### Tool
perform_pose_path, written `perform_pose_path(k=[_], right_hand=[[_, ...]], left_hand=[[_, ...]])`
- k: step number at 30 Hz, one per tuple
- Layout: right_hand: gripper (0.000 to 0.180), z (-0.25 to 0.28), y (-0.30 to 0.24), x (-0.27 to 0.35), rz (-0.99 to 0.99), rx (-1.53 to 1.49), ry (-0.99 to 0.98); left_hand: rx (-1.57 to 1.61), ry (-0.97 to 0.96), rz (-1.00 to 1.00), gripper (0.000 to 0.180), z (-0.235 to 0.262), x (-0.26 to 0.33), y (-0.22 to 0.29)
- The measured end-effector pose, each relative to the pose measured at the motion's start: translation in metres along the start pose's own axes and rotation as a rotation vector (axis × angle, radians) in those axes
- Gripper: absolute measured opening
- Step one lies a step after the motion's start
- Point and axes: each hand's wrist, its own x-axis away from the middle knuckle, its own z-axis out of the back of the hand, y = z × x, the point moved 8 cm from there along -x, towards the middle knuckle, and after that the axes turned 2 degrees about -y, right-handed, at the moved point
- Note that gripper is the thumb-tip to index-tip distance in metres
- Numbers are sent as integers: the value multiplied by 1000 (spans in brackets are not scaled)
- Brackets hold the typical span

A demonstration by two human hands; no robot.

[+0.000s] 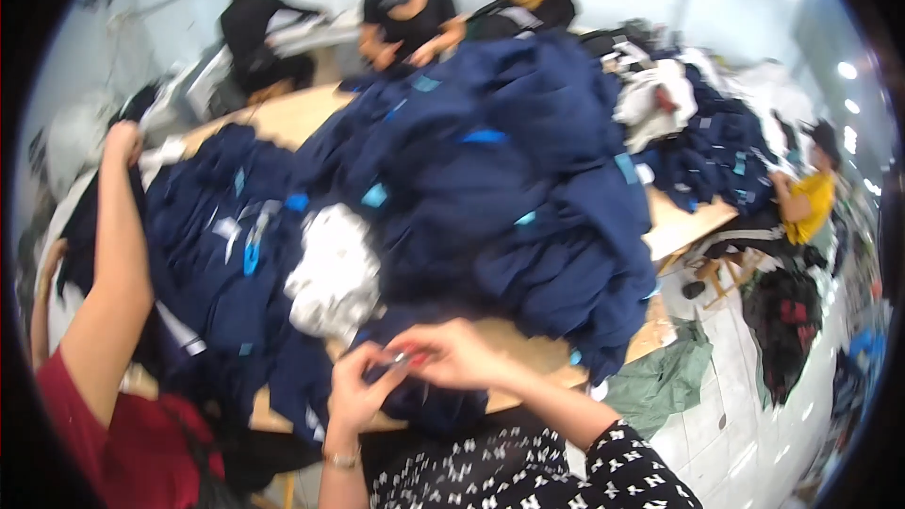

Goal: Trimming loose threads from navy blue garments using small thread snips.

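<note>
Our left hand (356, 394) & right hand (452, 354) meet, fingers pinched on a small red tool (403, 357), long axis approx left-right, over navy cloth (419, 401) on wood table (528, 353); busy workshop.

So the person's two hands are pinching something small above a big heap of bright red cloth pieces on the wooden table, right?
Not quite: the head view shows the heap of cloth pieces is dark navy blue, not bright red. The rest holds: the left hand and right hand pinch something small above the wooden table.
</note>
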Motion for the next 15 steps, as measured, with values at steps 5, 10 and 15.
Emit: perform_pose_path(k=[5, 10, 15], right_hand=[[22, -22, 45, -1, -139, -432, -121], [39, -50, 87, 33, -721, -1150, -127], [32, -60, 89, 43, -827, -1258, -244]], left_hand=[[297, 112, 113, 15, 6, 10, -14], [263, 70, 51, 19, -7, 7, 1], [114, 35, 65, 24, -9, 8, 12]])
